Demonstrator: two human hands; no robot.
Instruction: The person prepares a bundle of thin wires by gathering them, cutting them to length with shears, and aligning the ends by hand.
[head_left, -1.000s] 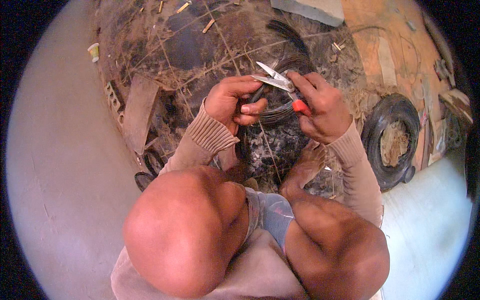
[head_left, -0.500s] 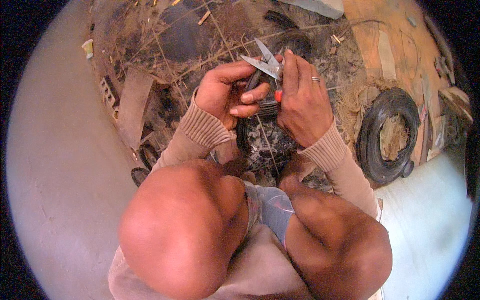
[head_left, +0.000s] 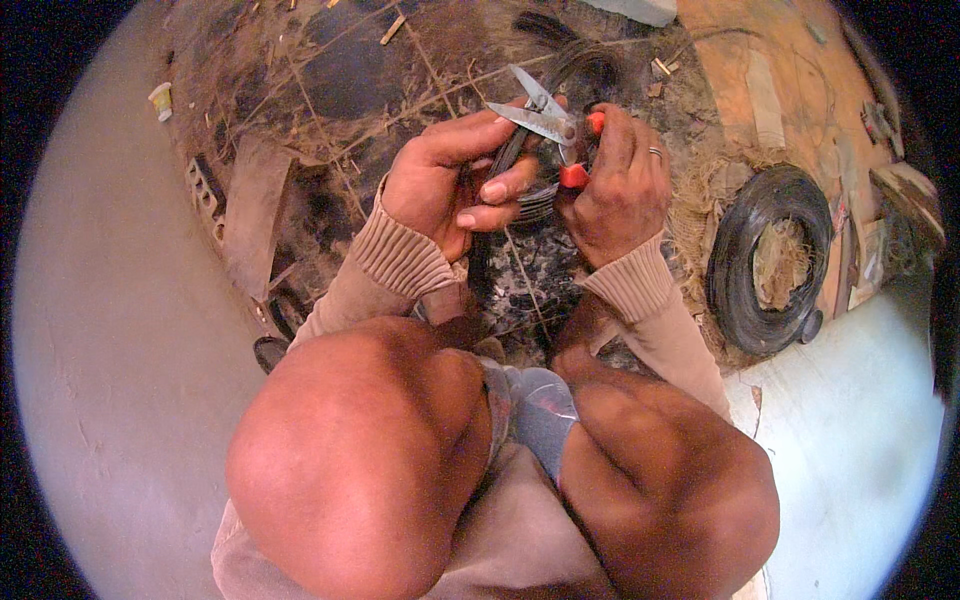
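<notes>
My right hand (head_left: 620, 190), with a ring on one finger, is closed on the red handles of a pair of metal snips (head_left: 545, 122). Their blades stand apart and point left, over the fingertips of my left hand (head_left: 430, 190). That hand pinches a bundle of thin black strands (head_left: 512, 150), looking like wire or stiff fibre, between thumb and fingers. Part of the bundle passes by the open blades; whether they touch it I cannot tell. More dark strands (head_left: 585, 60) lie beyond my hands, and a looped grey-black coil (head_left: 540, 203) shows below the snips.
A large coil of black wire (head_left: 725, 260) lies at the right on frayed sacking beside an orange-brown board (head_left: 740, 60). At the left are a flat plank (head_left: 258, 215), a perforated block (head_left: 204, 187) and a small yellowish cup (head_left: 161, 100). Dirt and scraps cover the tiled floor.
My right hand has shifted slightly down and away from the left, and both red handles now show. The snips' blades remain open. The left hand keeps its hold; the whole view has shifted a little.
</notes>
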